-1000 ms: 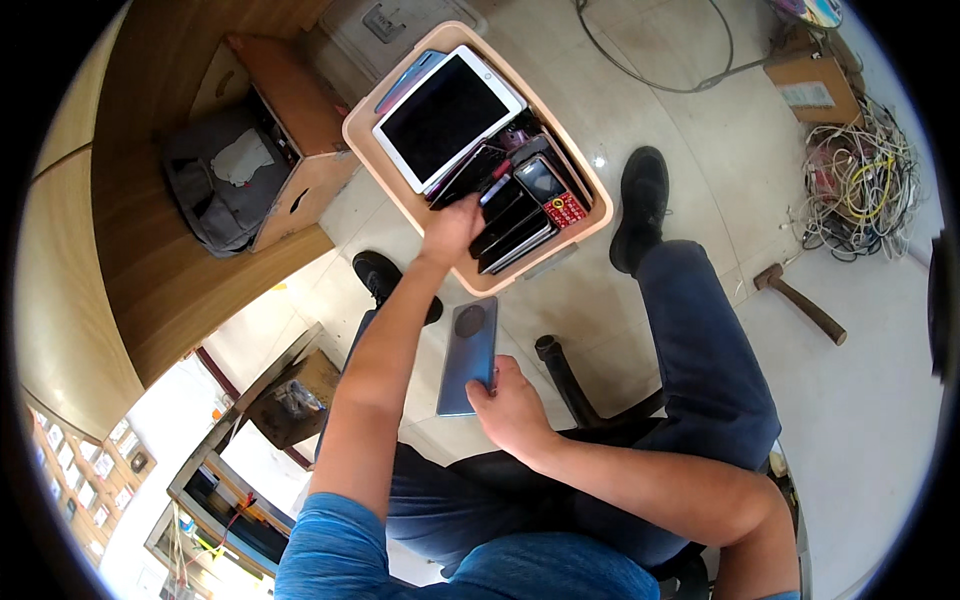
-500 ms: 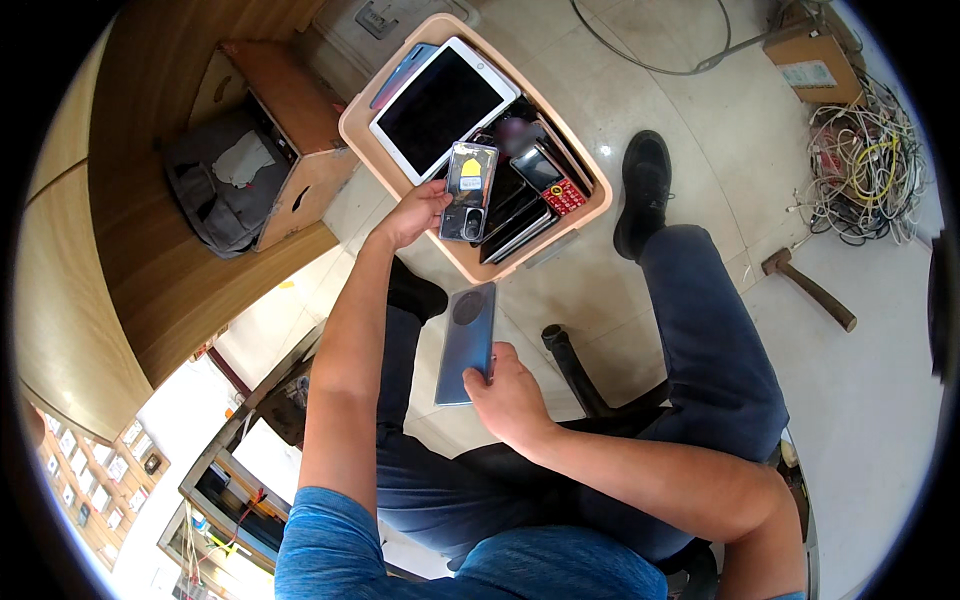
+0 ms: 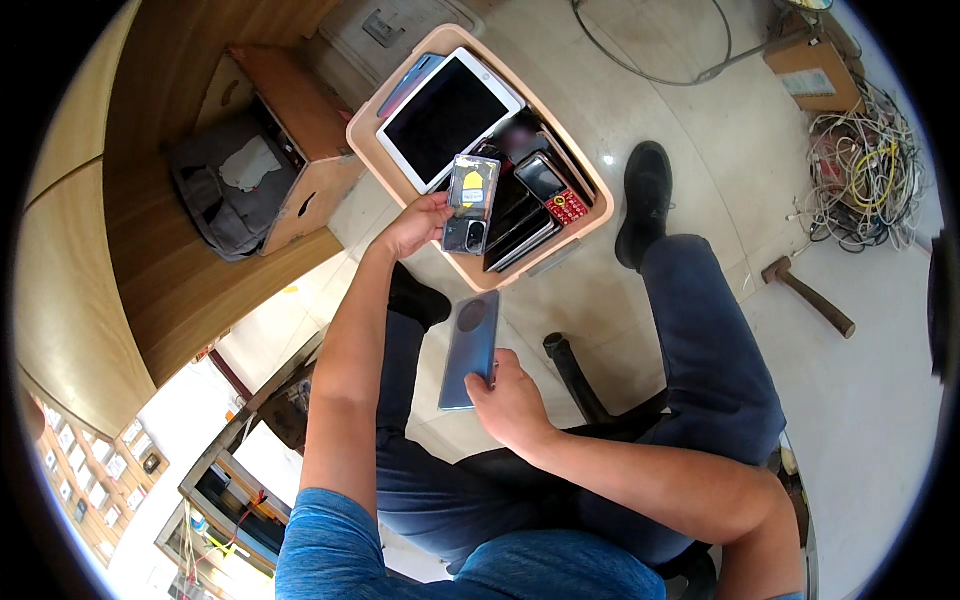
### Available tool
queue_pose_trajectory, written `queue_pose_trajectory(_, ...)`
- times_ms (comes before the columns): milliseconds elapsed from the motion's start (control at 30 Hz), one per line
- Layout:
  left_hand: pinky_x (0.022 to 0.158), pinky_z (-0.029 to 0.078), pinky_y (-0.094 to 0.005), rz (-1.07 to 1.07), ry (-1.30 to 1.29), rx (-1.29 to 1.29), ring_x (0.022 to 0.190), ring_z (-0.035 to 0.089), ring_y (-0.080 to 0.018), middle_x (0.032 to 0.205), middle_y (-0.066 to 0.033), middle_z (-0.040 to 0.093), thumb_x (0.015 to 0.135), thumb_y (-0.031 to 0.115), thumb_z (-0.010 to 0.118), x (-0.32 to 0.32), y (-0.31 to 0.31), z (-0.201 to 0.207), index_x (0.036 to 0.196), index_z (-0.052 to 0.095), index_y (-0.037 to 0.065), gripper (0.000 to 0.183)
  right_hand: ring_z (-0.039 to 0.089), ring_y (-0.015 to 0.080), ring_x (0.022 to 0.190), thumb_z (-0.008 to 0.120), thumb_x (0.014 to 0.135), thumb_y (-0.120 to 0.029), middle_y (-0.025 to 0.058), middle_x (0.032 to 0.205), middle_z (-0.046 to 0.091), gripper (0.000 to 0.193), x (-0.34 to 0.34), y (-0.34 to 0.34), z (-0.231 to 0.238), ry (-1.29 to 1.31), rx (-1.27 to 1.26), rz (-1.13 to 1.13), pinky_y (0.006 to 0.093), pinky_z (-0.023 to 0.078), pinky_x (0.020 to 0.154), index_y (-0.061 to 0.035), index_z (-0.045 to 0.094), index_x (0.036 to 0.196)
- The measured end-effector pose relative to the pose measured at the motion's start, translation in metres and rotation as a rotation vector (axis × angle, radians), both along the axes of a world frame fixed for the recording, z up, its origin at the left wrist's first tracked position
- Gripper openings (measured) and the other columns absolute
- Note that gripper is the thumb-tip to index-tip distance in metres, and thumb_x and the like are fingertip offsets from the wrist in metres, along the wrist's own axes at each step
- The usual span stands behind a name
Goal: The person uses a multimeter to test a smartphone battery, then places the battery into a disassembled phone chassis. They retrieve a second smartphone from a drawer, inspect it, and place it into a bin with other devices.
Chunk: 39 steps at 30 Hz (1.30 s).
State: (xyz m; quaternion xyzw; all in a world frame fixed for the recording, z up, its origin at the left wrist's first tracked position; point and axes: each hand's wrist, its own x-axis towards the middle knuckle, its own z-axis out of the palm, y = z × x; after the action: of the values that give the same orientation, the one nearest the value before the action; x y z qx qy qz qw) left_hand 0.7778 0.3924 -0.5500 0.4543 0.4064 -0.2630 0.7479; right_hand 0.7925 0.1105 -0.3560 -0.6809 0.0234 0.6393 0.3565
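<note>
My left hand (image 3: pixel 418 226) is closed on the edge of a smartphone (image 3: pixel 470 203) with a transparent back, a yellow sticker and a camera block at its lower end. That phone is over the near side of a peach plastic bin (image 3: pixel 362 142). In the bin lie a white tablet (image 3: pixel 450 115), a red keypad phone (image 3: pixel 566 206) and several dark phones (image 3: pixel 515 228) stacked together. Below the bin, between my legs, my right hand (image 3: pixel 510 405) grips a blue-grey smartphone (image 3: pixel 470 352) with a round camera disc, its back facing up.
A wooden box (image 3: pixel 305 110) with a grey bag (image 3: pixel 225 195) stands at the left. On the right are a hammer (image 3: pixel 812 298), a tangle of cables (image 3: pixel 868 165) and a cardboard box (image 3: pixel 812 75). A black chair leg (image 3: pixel 575 378) lies between my legs.
The whole view has shifted slightly, so the bin and floor things appear a little lower. Both hands keep hold of the same phones, with hardly any movement relative to the bin.
</note>
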Motion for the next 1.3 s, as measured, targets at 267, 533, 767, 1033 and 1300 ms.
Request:
queue_pose_trajectory(267, 0.099, 0.051, -0.0309, -0.01, -0.043, 0.019, 0.11, 0.063, -0.0159, 0.124, -0.0068, 0.064, 0.094, -0.004, 0.054, 0.004, -0.001, 0.024, 0.139, 0.05, 0.004, 0.046, 0.067, 0.0451, 0.088, 0.061, 0.09, -0.022, 0.0284, 0.091, 0.069, 0.042, -0.004, -0.001, -0.006, -0.039, -0.007, -0.026, 0.0512, 0.053, 0.08, 0.0052, 0.049, 0.119)
queue_pose_trajectory(533, 0.099, 0.049, -0.0291, -0.104, -0.167, 0.058, 0.112, 0.061, -0.0147, 0.129, -0.0063, 0.062, 0.09, -0.005, 0.058, 0.0, 0.001, 0.087, 0.149, 0.041, 0.005, 0.063, 0.067, 0.0427, 0.09, 0.06, 0.086, -0.02, 0.0257, 0.093, 0.068, 0.037, 0.018, 0.013, -0.054, -0.274, 0.002, -0.112, 0.0491, 0.052, 0.08, 0.0014, 0.056, 0.116)
queue_pose_trajectory(767, 0.099, 0.046, -0.0292, -0.284, -0.304, 0.416, 0.111, 0.06, -0.013, 0.126, -0.006, 0.063, 0.092, 0.003, 0.066, -0.05, 0.007, 0.159, 0.139, 0.05, 0.004, 0.05, 0.066, 0.0426, 0.098, 0.059, 0.088, -0.016, 0.0226, 0.105, 0.069, 0.028, 0.054, 0.032, -0.107, -0.648, -0.001, 0.182, 0.0495, 0.051, 0.084, -0.0035, 0.062, 0.113)
queue_pose_trajectory(1033, 0.088, 0.05, -0.0273, -0.268, -0.278, 0.387, 0.097, 0.063, -0.0096, 0.101, -0.0016, 0.071, 0.095, 0.025, 0.069, -0.077, -0.008, 0.252, 0.114, 0.07, 0.003, 0.029, 0.068, 0.0293, 0.1, 0.064, 0.091, -0.016, 0.0181, 0.111, 0.07, 0.04, 0.086, 0.008, -0.177, -0.738, 0.049, 0.218, 0.0381, 0.051, 0.087, -0.0016, 0.06, 0.128)
queue_pose_trajectory(1300, 0.082, 0.053, -0.0268, -0.269, -0.285, 0.345, 0.088, 0.065, -0.0097, 0.099, -0.0023, 0.072, 0.099, 0.047, 0.058, -0.079, -0.017, 0.25, 0.109, 0.073, 0.004, 0.047, 0.069, 0.0257, 0.089, 0.067, 0.089, -0.014, 0.0177, 0.103, 0.072, 0.038, 0.08, 0.007, -0.162, -0.581, -0.005, 0.062, 0.0363, 0.051, 0.081, 0.004, 0.063, 0.122)
